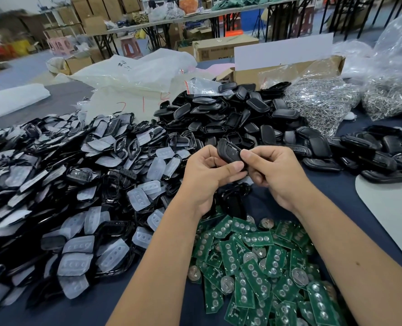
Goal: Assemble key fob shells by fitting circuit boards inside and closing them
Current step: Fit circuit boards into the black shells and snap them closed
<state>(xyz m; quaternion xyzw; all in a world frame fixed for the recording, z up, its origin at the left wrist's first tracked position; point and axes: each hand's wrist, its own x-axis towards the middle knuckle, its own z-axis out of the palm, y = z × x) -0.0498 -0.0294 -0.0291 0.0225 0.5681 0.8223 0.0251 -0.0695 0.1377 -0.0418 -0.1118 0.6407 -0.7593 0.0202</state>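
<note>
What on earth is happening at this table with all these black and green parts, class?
A person is putting key fobs together by hand. Both the left hand and the right hand pinch one black key fob shell above the table. Just below lies a heap of green circuit boards. To the left is a pile of shell halves with clear button pads, and behind is a mound of black shell backs.

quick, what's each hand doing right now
Left hand: fingers curled, gripping the black key fob from the left.
Right hand: pinching the same key fob from the right.
</note>
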